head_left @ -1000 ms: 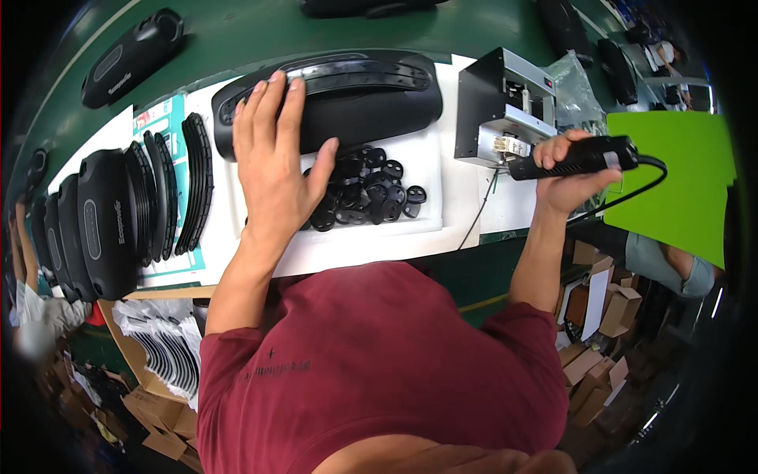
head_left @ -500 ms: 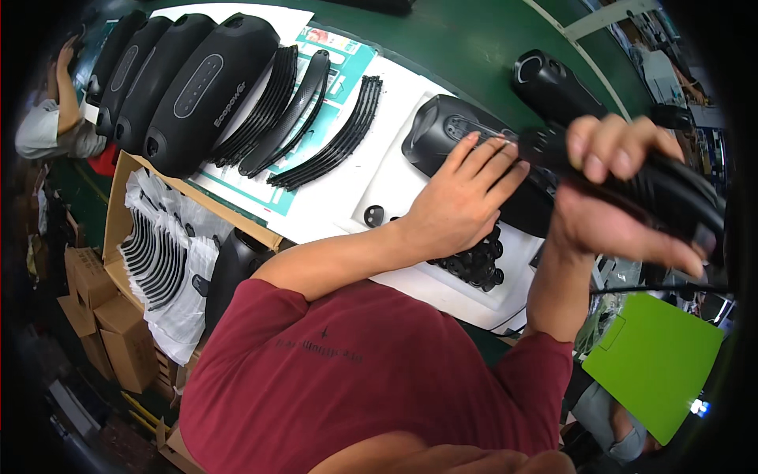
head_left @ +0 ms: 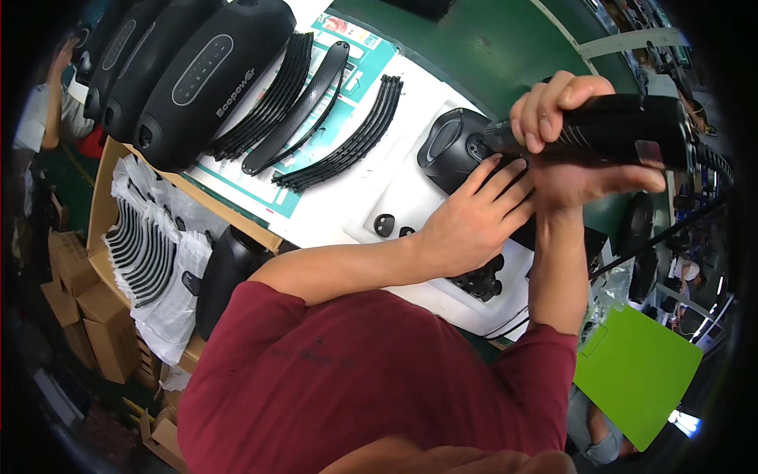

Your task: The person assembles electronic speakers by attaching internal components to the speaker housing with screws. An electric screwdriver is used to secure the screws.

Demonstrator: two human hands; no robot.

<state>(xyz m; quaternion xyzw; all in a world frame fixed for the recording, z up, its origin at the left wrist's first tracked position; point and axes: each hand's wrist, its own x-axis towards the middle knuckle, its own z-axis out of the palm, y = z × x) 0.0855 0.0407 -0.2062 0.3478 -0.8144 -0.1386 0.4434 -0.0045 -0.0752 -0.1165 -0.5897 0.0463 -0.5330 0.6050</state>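
A black rounded speaker-like housing (head_left: 447, 150) lies in a white tray (head_left: 395, 197) on the table. My left hand (head_left: 474, 221) rests on it with fingers stretched out and spread. In my right hand (head_left: 564, 150) is a black corded electric screwdriver (head_left: 624, 126), gripped around its body and held nearly level. The screwdriver's narrow front end points left and meets the housing beside my left fingertips. Whether a screw is under its tip cannot be seen. Small round black parts (head_left: 478, 283) are heaped in the tray below my left wrist, and one black cap (head_left: 384, 225) lies apart.
Several finished-looking black housings (head_left: 209, 75) stand at the table's left. Curved black strips (head_left: 347, 138) lie in stacks beside them. A cardboard box (head_left: 103, 205) holds wrapped curved parts. A green board (head_left: 636, 375) is at the right. Another person's arm (head_left: 54, 103) shows at far left.
The screwdriver has swung left and up with my right hand, its front end now at the housing's top. My left hand has shifted slightly right, still on the housing.
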